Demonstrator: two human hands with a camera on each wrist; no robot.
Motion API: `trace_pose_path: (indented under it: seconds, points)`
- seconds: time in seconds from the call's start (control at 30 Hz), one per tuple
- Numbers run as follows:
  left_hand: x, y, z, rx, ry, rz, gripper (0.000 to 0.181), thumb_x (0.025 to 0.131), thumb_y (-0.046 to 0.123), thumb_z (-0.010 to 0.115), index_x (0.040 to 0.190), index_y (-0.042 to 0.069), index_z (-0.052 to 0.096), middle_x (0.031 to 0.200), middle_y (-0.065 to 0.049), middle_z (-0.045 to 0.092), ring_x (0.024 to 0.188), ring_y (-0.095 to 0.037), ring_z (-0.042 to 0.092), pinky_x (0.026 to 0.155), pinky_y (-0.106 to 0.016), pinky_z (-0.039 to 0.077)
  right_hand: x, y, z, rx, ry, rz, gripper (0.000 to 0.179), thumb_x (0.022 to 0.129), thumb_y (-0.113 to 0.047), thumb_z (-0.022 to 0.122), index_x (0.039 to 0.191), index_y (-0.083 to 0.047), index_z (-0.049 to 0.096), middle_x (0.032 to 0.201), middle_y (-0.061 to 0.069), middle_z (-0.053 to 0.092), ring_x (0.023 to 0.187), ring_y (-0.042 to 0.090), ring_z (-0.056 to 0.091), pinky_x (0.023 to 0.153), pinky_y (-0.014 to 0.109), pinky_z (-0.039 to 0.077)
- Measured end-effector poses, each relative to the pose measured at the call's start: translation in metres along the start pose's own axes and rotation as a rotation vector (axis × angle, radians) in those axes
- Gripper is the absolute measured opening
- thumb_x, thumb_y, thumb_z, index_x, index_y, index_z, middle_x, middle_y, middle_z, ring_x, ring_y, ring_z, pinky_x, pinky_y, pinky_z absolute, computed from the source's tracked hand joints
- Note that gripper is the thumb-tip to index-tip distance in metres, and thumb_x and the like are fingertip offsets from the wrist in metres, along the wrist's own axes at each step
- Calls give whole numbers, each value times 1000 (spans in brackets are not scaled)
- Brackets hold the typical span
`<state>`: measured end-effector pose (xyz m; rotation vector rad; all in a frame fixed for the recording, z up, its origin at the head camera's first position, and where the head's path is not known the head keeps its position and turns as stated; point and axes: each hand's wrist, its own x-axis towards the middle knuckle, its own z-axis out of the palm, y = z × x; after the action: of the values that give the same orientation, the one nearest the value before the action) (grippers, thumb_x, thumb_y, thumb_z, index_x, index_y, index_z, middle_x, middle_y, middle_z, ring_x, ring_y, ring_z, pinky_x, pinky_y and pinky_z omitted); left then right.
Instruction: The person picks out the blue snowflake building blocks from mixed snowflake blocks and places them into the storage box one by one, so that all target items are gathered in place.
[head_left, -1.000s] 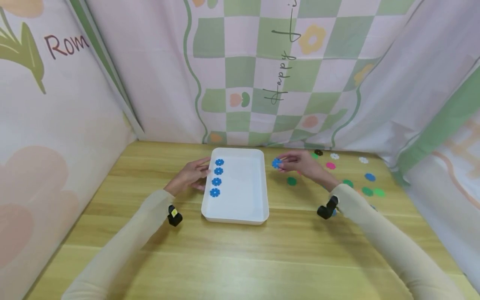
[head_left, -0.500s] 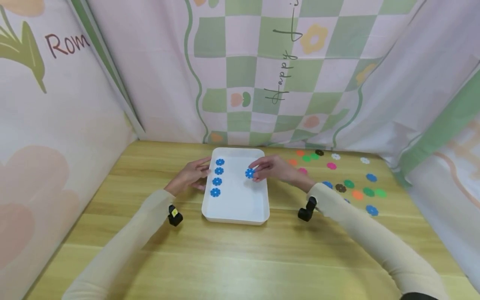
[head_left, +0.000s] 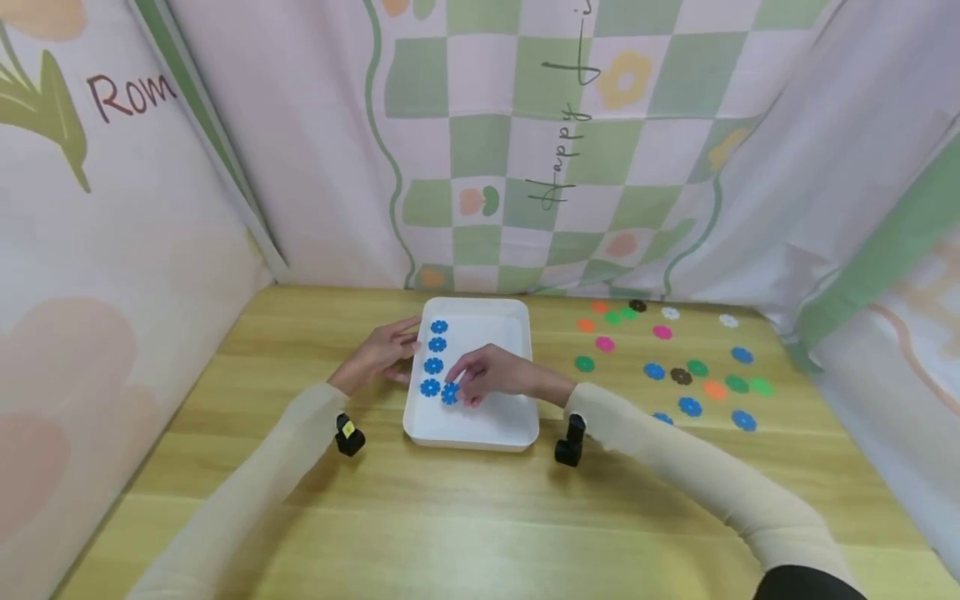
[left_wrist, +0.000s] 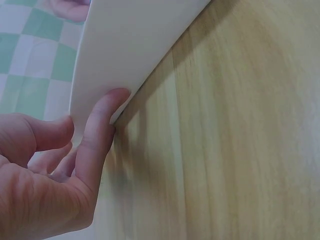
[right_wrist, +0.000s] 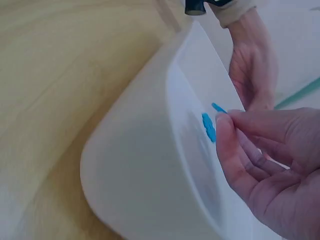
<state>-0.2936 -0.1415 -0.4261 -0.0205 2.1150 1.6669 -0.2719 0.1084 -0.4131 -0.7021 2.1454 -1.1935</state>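
I think I'm at the step of setting down one more blue flower. My right hand pinches it between finger and thumb, so that grip is narrow. The flower is over the white tray, toward 7 o'clock, just beside the lowest of the four blue flowers lined up on the tray's 9 o'clock side. I can't tell if it touches the bottom. My left hand rests its fingers on the tray's side near 10 o'clock, not squeezing. To me, the next move calls for laying the flower flat and letting go softly, without bumping the line. Half a second ago, the flower was by the tray's 2 o'clock side; now it has come across. The line and my left hand stayed put. More loose flowers lie on the table around 3 o'clock.
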Motion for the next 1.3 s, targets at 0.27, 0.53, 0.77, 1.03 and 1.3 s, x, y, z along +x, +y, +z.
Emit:
trace_pose_path:
  seconds: [0.27, 0.53, 0.77, 1.03, 1.3]
  points:
    - [-7, -9, -4, -20, -40, 24, 63, 110, 8, 50, 168, 16, 24, 169, -22, 31, 141, -46, 51, 81, -42, 68, 12, -5, 41, -51, -44, 26, 21, 96, -3, 74, 116, 0, 74, 84, 6, 77, 68, 10, 69, 67, 22, 62]
    - [-6, -6, -2, -30, -33, 23, 64, 110, 8, 51, 168, 17, 25, 169, -21, 30, 143, -45, 49, 81, -41, 68, 18, -11, 50, -182, 13, 22, 18, 94, -9, 79, 111, -5, 75, 76, 0, 70, 60, 10, 60, 54, 18, 52]
    - [-3, -3, 0, -15, -29, 18, 64, 110, 9, 52, 167, 19, 25, 169, -20, 30, 142, -45, 49, 81, -40, 68, 13, -15, 43, -327, 30, -27, 25, 89, -13, 84, 112, -7, 77, 81, -1, 71, 69, 8, 60, 62, 18, 50]
    - [-5, -2, 0, -24, -32, 25, 64, 110, 8, 51, 168, 18, 25, 169, -21, 30, 143, -45, 49, 80, -40, 68, 7, -11, 21, -258, 4, -141, 22, 94, -10, 79, 113, -1, 73, 88, 2, 73, 74, 9, 66, 63, 22, 61]
    - [-5, 2, 1, -42, -48, 30, 65, 110, 7, 51, 168, 18, 24, 170, -21, 29, 145, -45, 46, 85, -43, 68, -8, -6, -4, -212, 82, -232, 25, 95, -9, 78, 116, 4, 73, 96, 7, 75, 84, 12, 69, 71, 25, 64]
